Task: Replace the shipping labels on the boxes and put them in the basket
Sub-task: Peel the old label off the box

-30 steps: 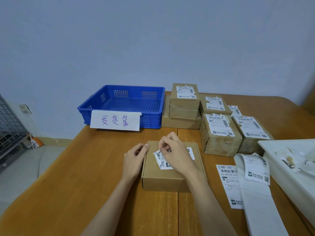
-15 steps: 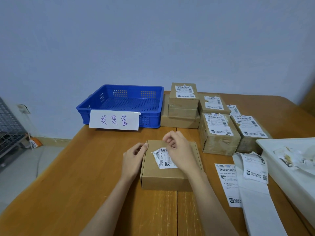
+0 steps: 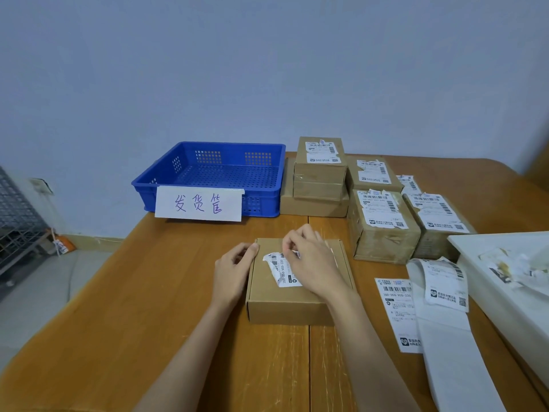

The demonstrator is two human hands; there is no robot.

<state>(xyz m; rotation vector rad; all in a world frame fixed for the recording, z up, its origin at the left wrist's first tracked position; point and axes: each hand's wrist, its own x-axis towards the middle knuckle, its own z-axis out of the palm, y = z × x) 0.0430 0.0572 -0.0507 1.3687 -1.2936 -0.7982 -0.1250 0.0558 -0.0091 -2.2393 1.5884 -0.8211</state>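
The right grip (image 3: 309, 263) pinched the torn label (image 3: 280, 270) on the box (image 3: 285, 304), and the left grip (image 3: 234, 270), fingers loose, pressed its side.

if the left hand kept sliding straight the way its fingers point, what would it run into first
Probably nothing new: the left hand already rests against the left edge of the flat box. Its fingers point away and slightly right, roughly toward the blue basket, though depth is unclear.

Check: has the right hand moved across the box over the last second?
Yes. The right hand has shifted left over the box, peeling the old label back toward the left hand.
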